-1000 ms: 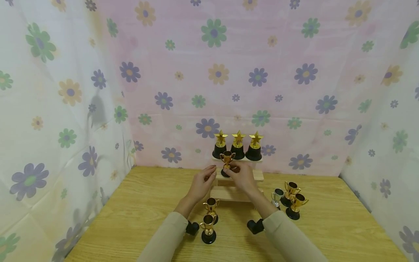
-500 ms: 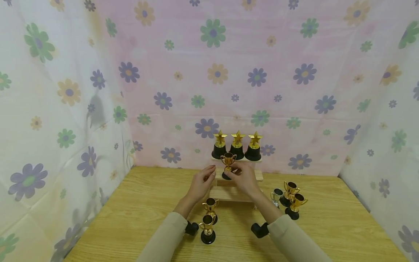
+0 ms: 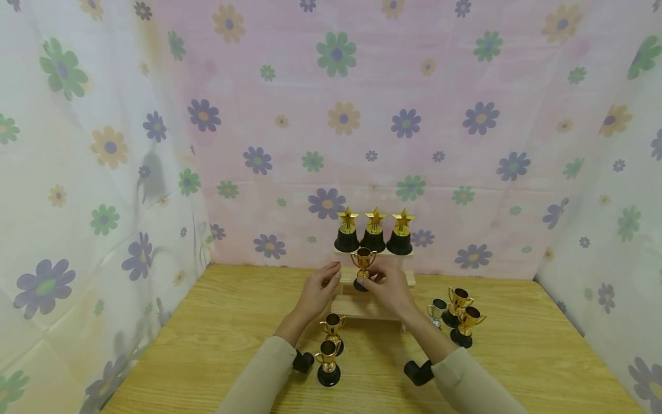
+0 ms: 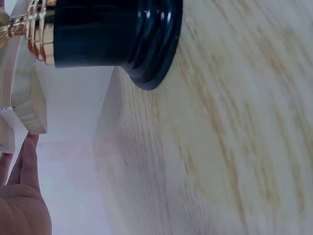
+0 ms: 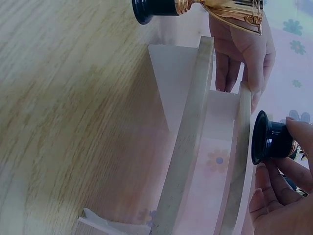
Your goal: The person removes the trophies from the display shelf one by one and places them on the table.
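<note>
Flowered backdrop (image 3: 279, 75), gold cup (image 3: 364, 259) in a careful pinch

Patterned cloth encloses the tabletop (image 3: 222, 305) at its left, far and right edges, and a wooden stand (image 3: 369, 307) stands near the far edge. At the front of the stand's middle shelf (image 3: 407, 278), the right hand (image 3: 390, 286) grasps the gold cup low, thumb and fingers pinching near where black base meets gold; the right wrist view shows a thin gap between base and shelf. Handling it well seems to call for a level base, a light grip below the bowl, and enough lift that the base does not catch the plank. Slow, small movements would also spare the three star trophies (image 3: 374, 241) just behind.

The left hand (image 3: 314, 292) grasps nothing that shows; its relaxed fingertips touch the shelf's left end, a sensible brace, since a bumped stand could shift. Both forearms (image 3: 261, 376) reach in from the near edge and angle inward, with two gold cups (image 3: 327, 349) standing between them and a silver cup (image 3: 437, 309) just outside the right one.
</note>
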`<state>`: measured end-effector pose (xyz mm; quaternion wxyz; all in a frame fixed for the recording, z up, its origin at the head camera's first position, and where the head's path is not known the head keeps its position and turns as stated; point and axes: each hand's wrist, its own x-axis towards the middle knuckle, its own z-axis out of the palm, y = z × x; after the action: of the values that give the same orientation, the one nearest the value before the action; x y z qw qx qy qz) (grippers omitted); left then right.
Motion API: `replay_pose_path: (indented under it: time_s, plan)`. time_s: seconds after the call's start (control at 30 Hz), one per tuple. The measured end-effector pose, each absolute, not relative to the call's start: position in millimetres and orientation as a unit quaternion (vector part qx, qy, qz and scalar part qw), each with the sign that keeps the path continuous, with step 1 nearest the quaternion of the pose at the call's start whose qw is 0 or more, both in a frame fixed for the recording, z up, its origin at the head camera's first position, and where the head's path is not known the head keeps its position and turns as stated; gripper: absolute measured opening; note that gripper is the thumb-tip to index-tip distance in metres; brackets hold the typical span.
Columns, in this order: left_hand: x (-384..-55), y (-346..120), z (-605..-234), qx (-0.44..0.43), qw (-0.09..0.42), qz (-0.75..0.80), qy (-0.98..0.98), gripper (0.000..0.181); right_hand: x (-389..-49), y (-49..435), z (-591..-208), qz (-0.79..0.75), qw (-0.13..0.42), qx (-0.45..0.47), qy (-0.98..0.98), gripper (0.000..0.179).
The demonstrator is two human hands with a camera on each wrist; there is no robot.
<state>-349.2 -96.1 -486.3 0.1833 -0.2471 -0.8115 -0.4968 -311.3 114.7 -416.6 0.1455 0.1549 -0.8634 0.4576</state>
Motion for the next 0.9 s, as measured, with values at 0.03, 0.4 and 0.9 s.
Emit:
replay_pose_path:
  time_s: [0.03,0.4,0.9]
  plan:
    - [-349.3,-96.0,-485.9,-0.248,0.184,-0.497,-0.811,0.038,-310.5,114.9,-416.6,0.458,0.141,0.150,-0.865,0.013]
    - [-348.4,-95.5,-482.8,-0.235,0.159,-0.510,-0.812,0.038,-299.0,117.9,-418.8,0.456,0.115,0.134,-0.872,0.019]
    - [-349.0,-96.0,-483.6,-0.234,0.148,-0.517,-0.810,0.040,-274.8,124.7,-427.7,0.447,0.089,0.157,-0.876,0.016]
